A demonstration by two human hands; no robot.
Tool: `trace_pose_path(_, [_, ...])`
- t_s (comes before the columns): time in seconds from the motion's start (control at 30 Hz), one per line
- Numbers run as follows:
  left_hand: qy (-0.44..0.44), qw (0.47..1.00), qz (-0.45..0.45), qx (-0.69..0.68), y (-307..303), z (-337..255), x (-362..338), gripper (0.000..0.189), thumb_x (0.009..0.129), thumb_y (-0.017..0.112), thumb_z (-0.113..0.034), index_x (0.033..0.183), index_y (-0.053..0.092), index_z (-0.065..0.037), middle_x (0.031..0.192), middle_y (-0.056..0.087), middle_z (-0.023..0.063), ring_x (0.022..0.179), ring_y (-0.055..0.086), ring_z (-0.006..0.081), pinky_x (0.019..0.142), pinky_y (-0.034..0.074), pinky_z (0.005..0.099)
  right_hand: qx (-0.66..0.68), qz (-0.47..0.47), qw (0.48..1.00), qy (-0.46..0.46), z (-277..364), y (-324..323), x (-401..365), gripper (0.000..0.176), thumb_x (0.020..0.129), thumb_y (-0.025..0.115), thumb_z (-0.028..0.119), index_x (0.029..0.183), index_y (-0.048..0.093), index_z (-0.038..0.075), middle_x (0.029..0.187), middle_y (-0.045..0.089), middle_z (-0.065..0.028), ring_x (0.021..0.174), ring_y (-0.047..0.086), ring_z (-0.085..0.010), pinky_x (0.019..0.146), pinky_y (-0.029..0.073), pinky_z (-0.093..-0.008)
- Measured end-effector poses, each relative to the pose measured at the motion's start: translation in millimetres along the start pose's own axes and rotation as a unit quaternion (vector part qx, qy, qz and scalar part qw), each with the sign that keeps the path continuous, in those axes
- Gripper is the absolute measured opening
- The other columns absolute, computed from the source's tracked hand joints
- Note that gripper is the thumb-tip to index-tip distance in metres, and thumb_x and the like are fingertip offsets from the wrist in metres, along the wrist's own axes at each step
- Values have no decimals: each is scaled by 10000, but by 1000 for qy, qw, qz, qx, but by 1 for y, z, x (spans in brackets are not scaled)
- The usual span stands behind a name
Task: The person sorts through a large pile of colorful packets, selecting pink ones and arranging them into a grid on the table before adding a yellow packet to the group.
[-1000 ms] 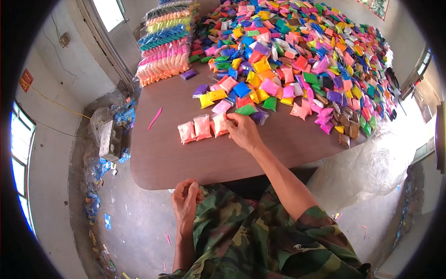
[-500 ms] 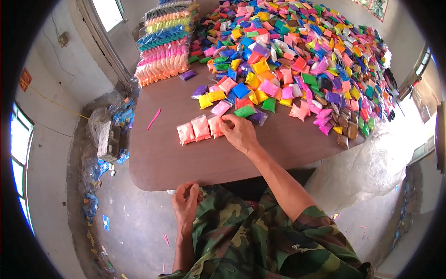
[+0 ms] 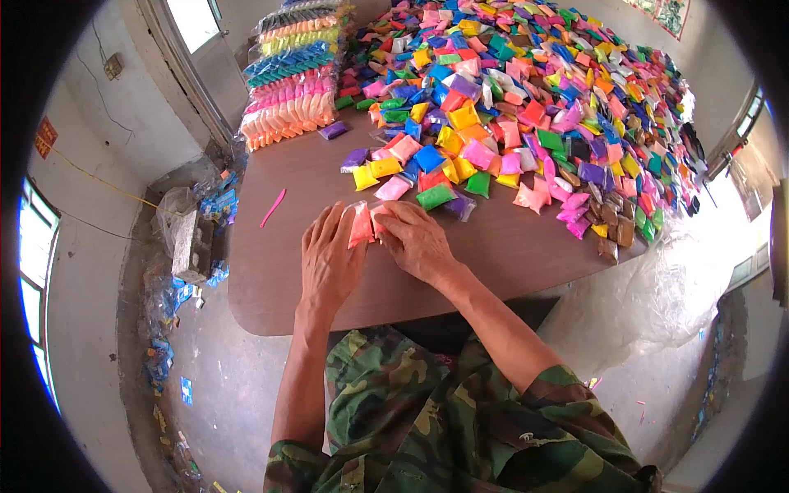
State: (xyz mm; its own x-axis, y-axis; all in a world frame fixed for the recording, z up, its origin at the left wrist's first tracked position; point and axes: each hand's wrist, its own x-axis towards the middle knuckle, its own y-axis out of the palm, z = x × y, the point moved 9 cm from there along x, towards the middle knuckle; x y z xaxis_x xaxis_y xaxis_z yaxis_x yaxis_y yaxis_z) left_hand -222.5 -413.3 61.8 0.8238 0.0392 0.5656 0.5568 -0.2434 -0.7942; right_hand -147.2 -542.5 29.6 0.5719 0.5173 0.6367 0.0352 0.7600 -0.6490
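Salmon-pink packets, apparently soft clay in clear wrap, lie in a short row near the middle of the brown table. My left hand covers the row's left end, its fingers closed around the packet there and hiding most of it. At the right end my right hand grips another packet between thumb and fingers. Just beyond the hands are a light pink packet and a green packet.
A large heap of colourful packets covers the table's back and right. Stacked bagged packets stand at the back left. A pink plastic stick lies on the table. Clear plastic sheeting hangs at the right.
My left hand has risen from the table's front edge onto the left end of the row. My right hand stays at the right end, its fingers now lower around the packet.
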Motion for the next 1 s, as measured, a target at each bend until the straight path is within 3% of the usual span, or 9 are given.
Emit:
trace_pose_path(0.17, [20,997,79,11,30,9,-4,575,862,769,-190,1392,593,-56,1439,596,134,1375,519,307,1155,343,503,-21,-13,1000,6,1,0,-7,287,916,713,155,1197,712,98,1347,637,-70,1186,645,-296,984,533,-416])
trace_pose_path(0.3, [35,997,67,11,31,14,-12,539,867,761,-212,1359,600,-61,1400,614,102,1348,527,291,1161,330,528,-5,17,1000,24,3,0,-6,292,911,721,165,1197,716,105,1329,653,-69,1131,678,-293,955,543,-421])
trace_pose_path(0.4, [45,996,73,10,31,16,-6,522,858,765,-199,1337,609,-61,1361,633,102,1317,547,298,1147,344,513,16,-15,1000,9,3,-3,-6,271,914,714,160,1179,717,102,1300,664,-76,1093,691,-293,927,548,-428])
trace_pose_path(0.5, [62,996,61,-18,37,8,-1,518,836,777,-175,1315,618,-60,1330,643,115,1280,567,310,1124,364,495,55,-61,996,-39,6,-10,-5,232,894,691,112,1123,675,76,1138,667,-98,1017,683,-307,843,551,-439])
trace_pose_path(0.57, [64,997,45,-21,30,3,-1,523,815,791,-157,1301,625,-59,1317,645,132,1258,578,322,1105,382,485,33,-58,997,-28,7,-11,-8,254,898,681,114,1148,668,71,1152,662,-90,1060,675,-307,886,539,-443])
trace_pose_path(0.6, [67,997,39,-23,29,1,0,541,798,802,-147,1300,626,-53,1317,643,141,1259,577,327,1106,385,485,29,-39,999,-15,3,-6,-10,263,916,676,136,1173,670,83,1227,639,-90,1139,648,-310,955,514,-452])
trace_pose_path(0.73, [62,998,23,-24,27,-2,0,608,741,838,-113,1303,623,-27,1327,633,167,1273,566,349,1120,388,490,16,-15,1000,-4,0,-1,-12,306,952,665,188,1247,648,110,1356,575,-95,1240,593,-317,1022,481,-463])
trace_pose_path(0.87, [45,999,10,-3,29,6,-3,646,725,853,-108,1316,616,-3,1351,620,176,1302,551,353,1144,381,494,-6,-44,999,16,-2,-7,-14,361,953,658,190,1304,596,129,1360,566,-89,1230,587,-302,1000,484,-464])
trace_pose_path(1.0, [35,999,-13,6,4,0,-16,595,772,836,-126,1311,617,1,1368,614,177,1310,544,370,1139,391,511,-26,-78,996,44,-10,-45,-20,312,913,688,173,1216,635,123,1286,598,-81,1147,611,-291,933,486,-459])
